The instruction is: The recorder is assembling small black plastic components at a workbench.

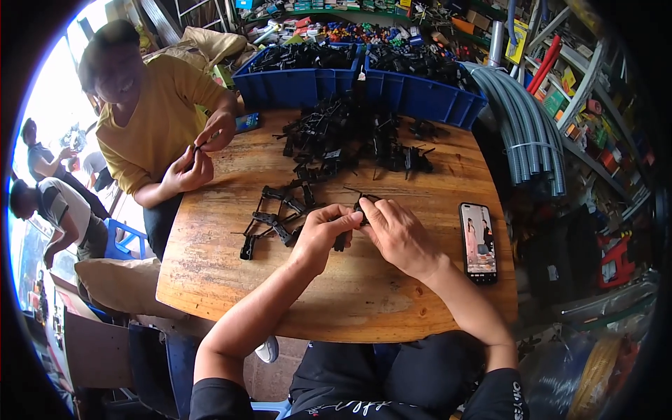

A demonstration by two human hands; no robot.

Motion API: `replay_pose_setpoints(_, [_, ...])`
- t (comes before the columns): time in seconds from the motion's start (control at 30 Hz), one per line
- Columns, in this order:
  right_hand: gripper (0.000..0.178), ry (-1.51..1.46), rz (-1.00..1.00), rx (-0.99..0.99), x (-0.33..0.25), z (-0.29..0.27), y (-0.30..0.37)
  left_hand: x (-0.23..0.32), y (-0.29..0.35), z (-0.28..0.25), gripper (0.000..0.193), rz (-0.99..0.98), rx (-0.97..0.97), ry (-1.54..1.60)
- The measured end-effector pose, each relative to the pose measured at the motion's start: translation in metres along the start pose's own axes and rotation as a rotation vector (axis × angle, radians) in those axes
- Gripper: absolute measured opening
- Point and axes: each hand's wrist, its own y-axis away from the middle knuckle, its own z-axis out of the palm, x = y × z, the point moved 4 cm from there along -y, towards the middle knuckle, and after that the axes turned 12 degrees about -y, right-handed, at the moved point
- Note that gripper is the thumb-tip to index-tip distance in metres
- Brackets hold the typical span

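Observation:
Over the middle of a wooden table (336, 294), my left hand (318, 234) and my right hand (402, 234) meet around a small black plastic part (364, 204). My left thumb and fingers pinch it from the left, and my right fingers press on it from the other side. A thin dark rod sticks out past my fingertips; most of the part is hidden by them. Left of my left hand lie several loose black jointed pieces (276, 220) with thin rods. Beyond my hands a larger heap of similar black parts (325, 129) covers the far half of the table.
Two blue crates (297, 87) full of black parts stand at the far edge. A phone (479, 241) with a lit screen lies at the right. Across the left corner a person in a yellow top (157, 98) handles something small. Grey hoses (521, 122) hang by crowded shelves.

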Motion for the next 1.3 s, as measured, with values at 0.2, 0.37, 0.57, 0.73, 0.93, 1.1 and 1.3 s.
replay_pose_setpoints(0.2, [0.027, -0.100, 0.049, 0.086, 0.006, 0.008, 0.003, 0.010, 0.007, 0.007, 0.018, 0.062, 0.072, -0.175])
replay_pose_setpoints(0.37, [0.020, -0.172, 0.105, 0.130, -0.008, 0.010, -0.007, 0.010, 0.007, 0.001, 0.019, 0.090, 0.100, -0.128])
replay_pose_setpoints(0.57, [0.040, -0.108, 0.095, -0.019, 0.027, 0.020, -0.005, 0.019, -0.014, -0.036, 0.012, 0.184, 0.121, 0.306])
replay_pose_setpoints(0.73, [0.029, -0.141, 0.203, -0.163, 0.036, 0.027, 0.009, 0.023, -0.008, -0.025, 0.009, 0.050, 0.027, 0.308])
replay_pose_setpoints(0.93, [0.018, -0.683, 0.475, -0.122, 0.047, 0.013, 0.009, 0.024, -0.005, -0.031, 0.017, 0.200, -0.040, 0.221])
replay_pose_setpoints(1.1, [0.016, -1.375, 0.688, -0.209, 0.037, -0.003, 0.007, 0.037, 0.000, -0.003, 0.034, 0.441, -0.083, -0.669])
replay_pose_setpoints(1.3, [0.022, -1.558, 0.613, 0.180, 0.039, -0.008, 0.001, 0.032, 0.003, -0.016, 0.015, 0.106, 0.269, -0.361])
